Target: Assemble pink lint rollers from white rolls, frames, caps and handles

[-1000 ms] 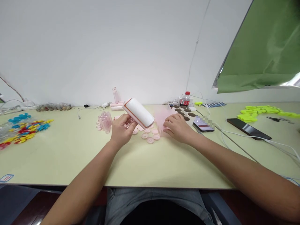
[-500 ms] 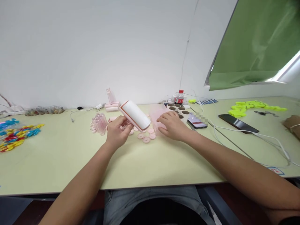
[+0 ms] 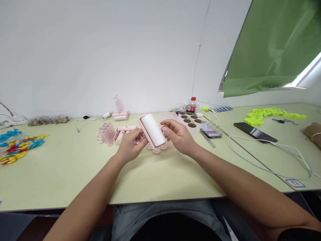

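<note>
The person sits at the front edge of the table (image 3: 155,180) with both forearms reaching over it. The left hand (image 3: 130,144) has its grip closed on the pink side of the roller (image 3: 153,131), which is held tilted near the middle of the table, its lower end toward the front edge and the right. The right hand (image 3: 180,136) is at the roller's right side, its grip narrow, thumb and fingertips almost meeting. Something pale shows there, but whether it is pinched or merely behind cannot be told.

The step in hand seems to be close handwork on the roller, the left hand steadying and the right doing the finer part. The next move seems to call for a firm left grip, an unchanged tilt and careful lining up by the right fingertips.

Pink discs (image 3: 156,151) lie just under the roller's lower end in this view. A pink case (image 3: 126,128) lies beyond the left hand, with a bunch of handles (image 3: 108,134) beside it toward the table's left edge. White rolls (image 3: 184,124) with brown cores stand toward the back edge, past the right hand, near a bottle (image 3: 191,108) and a phone (image 3: 212,134)
</note>
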`<state>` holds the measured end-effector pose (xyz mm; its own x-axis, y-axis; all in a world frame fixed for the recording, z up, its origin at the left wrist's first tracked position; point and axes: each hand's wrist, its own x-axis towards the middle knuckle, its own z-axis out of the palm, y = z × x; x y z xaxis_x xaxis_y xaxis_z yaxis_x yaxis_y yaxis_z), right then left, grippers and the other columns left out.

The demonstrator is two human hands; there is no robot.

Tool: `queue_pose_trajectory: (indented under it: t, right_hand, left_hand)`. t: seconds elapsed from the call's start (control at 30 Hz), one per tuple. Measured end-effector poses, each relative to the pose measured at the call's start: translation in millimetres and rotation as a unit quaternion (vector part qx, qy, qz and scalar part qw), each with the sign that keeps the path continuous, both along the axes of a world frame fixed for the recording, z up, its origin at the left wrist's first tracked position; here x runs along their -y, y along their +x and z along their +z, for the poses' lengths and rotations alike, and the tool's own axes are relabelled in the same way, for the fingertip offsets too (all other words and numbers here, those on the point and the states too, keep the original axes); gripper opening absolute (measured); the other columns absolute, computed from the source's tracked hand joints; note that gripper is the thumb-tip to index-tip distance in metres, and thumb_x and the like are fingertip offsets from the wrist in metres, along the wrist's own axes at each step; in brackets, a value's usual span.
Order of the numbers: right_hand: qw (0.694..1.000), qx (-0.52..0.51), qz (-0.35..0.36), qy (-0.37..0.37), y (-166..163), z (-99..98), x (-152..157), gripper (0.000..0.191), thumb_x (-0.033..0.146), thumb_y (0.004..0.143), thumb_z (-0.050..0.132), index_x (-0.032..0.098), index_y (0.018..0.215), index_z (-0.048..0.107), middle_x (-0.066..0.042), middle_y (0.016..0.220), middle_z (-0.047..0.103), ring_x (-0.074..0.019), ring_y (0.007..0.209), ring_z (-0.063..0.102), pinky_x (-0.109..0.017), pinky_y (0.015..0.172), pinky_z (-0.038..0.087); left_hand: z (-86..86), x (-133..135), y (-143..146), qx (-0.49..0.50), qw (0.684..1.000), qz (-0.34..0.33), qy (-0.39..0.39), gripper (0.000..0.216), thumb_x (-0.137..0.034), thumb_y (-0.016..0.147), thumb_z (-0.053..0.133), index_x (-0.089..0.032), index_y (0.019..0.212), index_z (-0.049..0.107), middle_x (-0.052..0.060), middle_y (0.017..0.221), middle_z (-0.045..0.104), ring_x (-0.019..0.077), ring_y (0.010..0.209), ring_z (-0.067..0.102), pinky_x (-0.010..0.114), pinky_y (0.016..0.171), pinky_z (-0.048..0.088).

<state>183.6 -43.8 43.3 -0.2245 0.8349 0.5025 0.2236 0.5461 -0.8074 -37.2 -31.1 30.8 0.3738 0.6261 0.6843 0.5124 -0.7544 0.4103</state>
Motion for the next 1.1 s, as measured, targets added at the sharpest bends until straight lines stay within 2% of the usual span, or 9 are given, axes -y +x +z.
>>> queue_pose_trajectory:
  t: [0.1,0.2,0.33,0.4,0.5,0.6,0.77,0.9,1.1]
  right_hand:
    - [0.982,-0.073,0.104,-0.140,-5.1,-10.7,1.3,0.043,0.052,0.086,0.056,0.019,0.113,0.056,-0.003,0.085,0.062,-0.0172,0.071,0.059,-0.029,0.060,0.049]
    - [0.967,-0.100,0.140,-0.186,-5.6,-20.7,3.1,0.048,0.054,0.083,0.060,0.017,0.113,0.056,-0.006,0.094,0.064,-0.0175,0.074,0.061,-0.027,0.058,0.049]
    - [0.968,-0.077,0.150,-0.187,-4.5,-28.9,5.0,0.054,0.050,0.078,0.067,0.017,0.118,0.052,-0.008,0.099,0.065,-0.0182,0.073,0.061,-0.025,0.050,0.049]
    - [0.974,-0.051,0.131,-0.180,-4.4,-30.7,5.4,0.054,0.045,0.077,0.069,0.019,0.120,0.050,-0.008,0.098,0.063,-0.0182,0.071,0.060,-0.024,0.045,0.047]
    - [0.985,-0.019,0.079,-0.154,-4.4,-31.4,5.9,0.050,0.037,0.078,0.067,0.020,0.122,0.051,-0.006,0.095,0.062,-0.0166,0.068,0.058,-0.024,0.047,0.045]
    - [0.986,0.021,0.093,-0.134,-4.4,-31.1,7.4,0.049,0.031,0.078,0.066,0.021,0.124,0.054,-0.004,0.095,0.062,-0.0158,0.069,0.056,-0.026,0.054,0.045]
    - [0.980,0.058,0.145,-0.121,-5.9,-31.4,10.1,0.045,0.028,0.075,0.069,0.018,0.118,0.060,-0.004,0.101,0.063,-0.0193,0.085,0.057,-0.029,0.070,0.045]
    - [0.978,0.039,0.161,-0.128,-7.2,-32.5,8.7,0.052,0.032,0.074,0.070,0.017,0.122,0.058,-0.006,0.108,0.063,-0.0217,0.093,0.058,-0.032,0.078,0.045]
    - [0.975,0.024,0.175,-0.135,-8.6,-38.0,7.5,0.057,0.039,0.073,0.072,0.016,0.123,0.059,-0.007,0.110,0.064,-0.0231,0.095,0.059,-0.033,0.079,0.046]
  left_hand:
    - [-2.1,1.1,1.7,-0.050,0.997,-0.049,-0.024,0.020,-0.033,0.090,0.056,-0.018,0.098,0.065,0.004,0.081,0.067,0.0140,0.068,0.055,0.027,0.063,0.041]
    - [-4.3,2.6,4.5,-0.088,0.993,-0.057,-0.051,0.019,-0.033,0.090,0.054,-0.018,0.097,0.065,0.004,0.080,0.066,0.0147,0.069,0.054,0.028,0.063,0.040]
    - [-6.5,4.2,7.2,-0.108,0.991,-0.026,-0.077,0.018,-0.032,0.088,0.057,-0.019,0.098,0.063,0.003,0.081,0.064,0.0159,0.070,0.055,0.029,0.063,0.041]
    - [-7.5,4.3,6.6,-0.073,0.991,-0.019,-0.113,0.034,-0.036,0.084,0.062,-0.020,0.114,0.056,0.004,0.090,0.063,0.0154,0.072,0.057,0.028,0.064,0.045]
    - [-8.5,3.9,3.5,0.020,0.982,-0.055,-0.177,0.065,-0.039,0.081,0.067,-0.024,0.135,0.034,0.008,0.112,0.056,0.0139,0.081,0.061,0.029,0.070,0.051]
    - [-7.9,3.3,0.9,0.087,0.972,-0.110,-0.191,0.063,-0.039,0.087,0.061,-0.028,0.141,0.028,0.011,0.124,0.050,0.0134,0.087,0.061,0.029,0.073,0.052]
    - [-3.6,2.0,0.5,0.068,0.977,-0.124,-0.161,0.031,-0.040,0.088,0.059,-0.021,0.112,0.060,0.006,0.096,0.058,0.0135,0.075,0.054,0.027,0.064,0.047]
    - [0.9,-0.6,-2.0,0.128,0.941,-0.143,-0.278,0.032,-0.042,0.078,0.070,-0.018,0.093,0.057,0.000,0.075,0.052,0.0111,0.063,0.048,0.024,0.054,0.042]
    - [5.7,-3.7,-7.8,0.122,0.896,-0.158,-0.396,0.036,-0.040,0.067,0.077,-0.018,0.081,0.051,-0.004,0.067,0.046,0.0082,0.056,0.044,0.020,0.047,0.034]
